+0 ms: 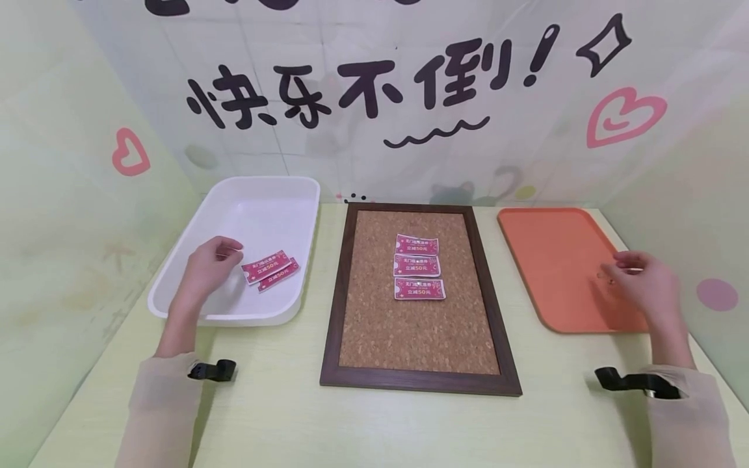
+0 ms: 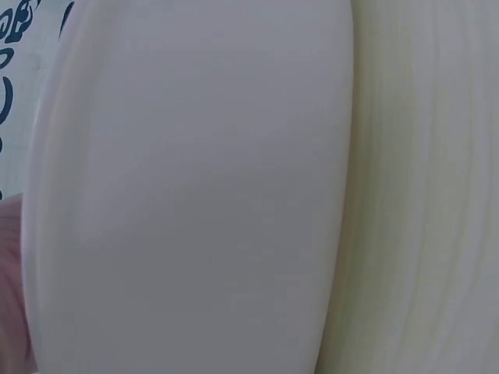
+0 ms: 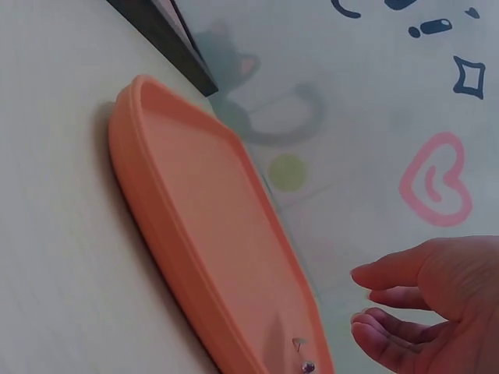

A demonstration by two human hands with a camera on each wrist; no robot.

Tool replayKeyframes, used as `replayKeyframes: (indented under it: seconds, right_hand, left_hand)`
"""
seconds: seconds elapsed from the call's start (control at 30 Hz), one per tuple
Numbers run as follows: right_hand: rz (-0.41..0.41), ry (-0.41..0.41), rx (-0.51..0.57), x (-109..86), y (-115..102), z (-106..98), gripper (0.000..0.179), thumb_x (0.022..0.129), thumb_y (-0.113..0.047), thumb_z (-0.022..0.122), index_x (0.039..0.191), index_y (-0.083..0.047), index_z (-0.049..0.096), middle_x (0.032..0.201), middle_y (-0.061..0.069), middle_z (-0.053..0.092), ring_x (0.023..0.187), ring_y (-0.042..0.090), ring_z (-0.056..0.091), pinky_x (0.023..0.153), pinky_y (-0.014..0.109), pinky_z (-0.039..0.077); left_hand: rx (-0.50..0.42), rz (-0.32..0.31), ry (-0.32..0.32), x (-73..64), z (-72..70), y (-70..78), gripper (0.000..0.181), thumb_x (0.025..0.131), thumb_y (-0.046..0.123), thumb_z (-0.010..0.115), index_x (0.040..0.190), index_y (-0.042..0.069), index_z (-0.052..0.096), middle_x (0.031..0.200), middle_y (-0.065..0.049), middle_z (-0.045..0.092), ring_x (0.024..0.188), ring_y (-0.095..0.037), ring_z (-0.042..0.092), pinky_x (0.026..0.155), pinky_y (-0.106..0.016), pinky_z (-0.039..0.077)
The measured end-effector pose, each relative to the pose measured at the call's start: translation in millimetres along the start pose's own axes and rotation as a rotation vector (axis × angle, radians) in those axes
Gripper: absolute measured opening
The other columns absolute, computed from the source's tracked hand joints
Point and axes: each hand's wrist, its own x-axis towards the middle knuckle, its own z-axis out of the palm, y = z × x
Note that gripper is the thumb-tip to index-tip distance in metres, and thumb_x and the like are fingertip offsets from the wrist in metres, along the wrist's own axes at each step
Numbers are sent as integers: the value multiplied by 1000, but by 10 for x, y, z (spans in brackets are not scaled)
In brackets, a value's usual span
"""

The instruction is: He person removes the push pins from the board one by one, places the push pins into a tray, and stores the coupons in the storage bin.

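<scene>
My left hand [image 1: 212, 268] is over the white bin [image 1: 248, 195], its fingers loosely bent. Just right of its fingertips, two pink coupons [image 1: 268, 266] lie overlapping in the bin. In the left wrist view the bin's outer wall [image 2: 195, 195] hides most of that hand. My right hand [image 1: 649, 289] hovers over the right side of the orange tray [image 1: 562, 260], thumb and fingers apart with nothing between them. Small clear push pins [image 3: 308, 367] lie in the tray near those fingertips.
Between bin and tray lies a cork board [image 1: 415, 338] with a dark wooden frame [image 1: 421, 380]. Three pink coupons [image 1: 419, 289] are stacked in a column on its upper half, each with a small pale dot near the top. A printed cloth wall [image 1: 363, 162] stands behind.
</scene>
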Motion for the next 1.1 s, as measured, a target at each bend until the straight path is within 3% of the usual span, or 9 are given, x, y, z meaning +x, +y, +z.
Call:
replayKeyframes:
  seconds: [0.27, 0.33, 0.43, 0.53, 0.73, 0.93, 1.1]
  right_hand:
    - [-91, 16, 3, -40, -281, 59, 52, 95, -34, 70, 126, 6, 59, 90, -29, 50, 77, -20, 46, 60, 8, 44]
    - [-101, 15, -7, -56, -368, 78, 52, 94, -36, 70, 127, 4, 60, 95, -21, 55, 77, -20, 46, 59, 9, 44]
    - [-129, 5, -15, -86, -483, 105, 52, 95, -36, 69, 127, 3, 60, 105, 0, 62, 77, -19, 46, 60, 8, 43]
    - [-178, -3, -6, -110, -569, 138, 48, 96, -32, 69, 126, 5, 61, 112, 17, 62, 78, -18, 47, 62, 7, 43]
    - [-237, -26, 15, -139, -727, 219, 46, 96, -28, 69, 128, 4, 61, 109, 13, 62, 78, -17, 49, 63, 7, 43]
    - [-304, -73, 13, -175, -899, 327, 43, 98, -26, 67, 129, 3, 61, 114, 23, 64, 80, -15, 50, 66, 8, 43]
    - [-371, -99, 23, -213, -1023, 448, 39, 97, -23, 69, 126, 3, 63, 112, 23, 66, 80, -11, 52, 67, 8, 43]
  left_hand:
    - [-17, 66, -26, -33, 81, 173, 31, 102, 13, 53, 126, -7, 57, 114, -23, 60, 106, -35, 57, 84, -33, 47]
    - [-24, 86, -30, -47, 105, 225, 31, 102, 13, 53, 126, -7, 57, 114, -23, 61, 105, -34, 57, 83, -32, 47]
    - [-37, 111, -28, -66, 137, 312, 30, 102, 12, 54, 125, -7, 57, 114, -23, 61, 106, -34, 57, 87, -36, 46]
    - [-41, 133, -30, -76, 169, 388, 29, 102, 11, 54, 124, -7, 58, 113, -24, 62, 106, -35, 58, 89, -40, 46]
    - [-40, 177, -38, -84, 255, 521, 26, 101, 7, 54, 122, -7, 59, 110, -23, 63, 102, -34, 59, 89, -41, 47]
    - [-56, 204, -39, -75, 361, 659, 23, 99, 6, 54, 118, -5, 61, 106, -22, 65, 99, -35, 62, 91, -43, 47]
    - [-57, 227, -42, -45, 457, 780, 22, 98, 7, 55, 116, -3, 63, 103, -20, 66, 98, -33, 64, 89, -40, 48]
